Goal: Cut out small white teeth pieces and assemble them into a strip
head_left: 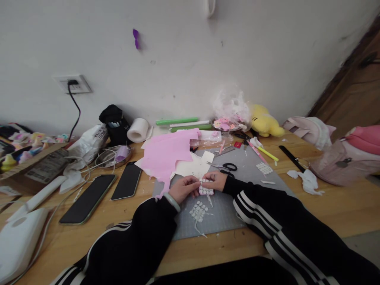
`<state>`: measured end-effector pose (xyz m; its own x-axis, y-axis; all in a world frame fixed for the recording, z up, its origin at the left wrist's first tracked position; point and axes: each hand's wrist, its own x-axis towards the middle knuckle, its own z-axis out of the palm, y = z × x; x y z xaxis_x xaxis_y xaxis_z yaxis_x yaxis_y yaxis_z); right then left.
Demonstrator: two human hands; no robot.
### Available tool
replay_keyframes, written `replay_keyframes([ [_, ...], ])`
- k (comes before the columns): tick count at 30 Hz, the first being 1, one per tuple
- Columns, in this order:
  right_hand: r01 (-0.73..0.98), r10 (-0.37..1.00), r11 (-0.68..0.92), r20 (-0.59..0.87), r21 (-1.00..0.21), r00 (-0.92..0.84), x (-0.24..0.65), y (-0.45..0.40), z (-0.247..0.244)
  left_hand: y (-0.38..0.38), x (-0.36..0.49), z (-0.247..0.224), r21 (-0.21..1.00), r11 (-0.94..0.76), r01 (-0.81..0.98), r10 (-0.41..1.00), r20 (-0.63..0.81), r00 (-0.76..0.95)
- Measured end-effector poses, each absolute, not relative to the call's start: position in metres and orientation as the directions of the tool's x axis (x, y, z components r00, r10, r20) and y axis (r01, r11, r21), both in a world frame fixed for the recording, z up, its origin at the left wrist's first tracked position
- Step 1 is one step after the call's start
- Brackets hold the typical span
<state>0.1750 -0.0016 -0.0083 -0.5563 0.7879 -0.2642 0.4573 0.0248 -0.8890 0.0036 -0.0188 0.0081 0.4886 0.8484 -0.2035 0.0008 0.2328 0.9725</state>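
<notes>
A small white gridded piece [206, 187] with a pinkish lower edge is held over the grey cutting mat [225, 215]. My left hand [184, 189] pinches its left side, and my right hand [216, 181] grips its upper right part. Just below lies a similar white gridded piece [198, 211] with loose strips trailing from it. Another gridded piece [264, 168] rests at the mat's right. Black-handled scissors [228, 168] lie beyond my right hand. Pink sheet material [166, 152] and cream sheets [192, 164] spread behind my hands.
Two phones [88, 199] [127, 180], cables and a white device [22, 241] are at the left. Along the wall stand a paper roll [139, 130], green rolls [177, 121] and a yellow plush [265, 120]. A pink bag [347, 162] sits at the right.
</notes>
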Motion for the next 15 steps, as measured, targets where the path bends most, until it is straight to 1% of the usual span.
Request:
replay_keyframes([
  [6, 0.443, 0.786, 0.001, -0.274, -0.896, -0.555, 0.1749, -0.0009, -0.0103, -0.0188, 0.0046, 0.0077, 0.976, 0.218, 0.007, 0.859, -0.196, 0.473],
  [15, 0.392, 0.788, 0.004, -0.238, -0.920, -0.567, 0.1764, 0.0014, -0.0164, -0.0183, 0.0053, 0.0104, 0.968, 0.250, -0.008, 0.848, -0.215, 0.484],
])
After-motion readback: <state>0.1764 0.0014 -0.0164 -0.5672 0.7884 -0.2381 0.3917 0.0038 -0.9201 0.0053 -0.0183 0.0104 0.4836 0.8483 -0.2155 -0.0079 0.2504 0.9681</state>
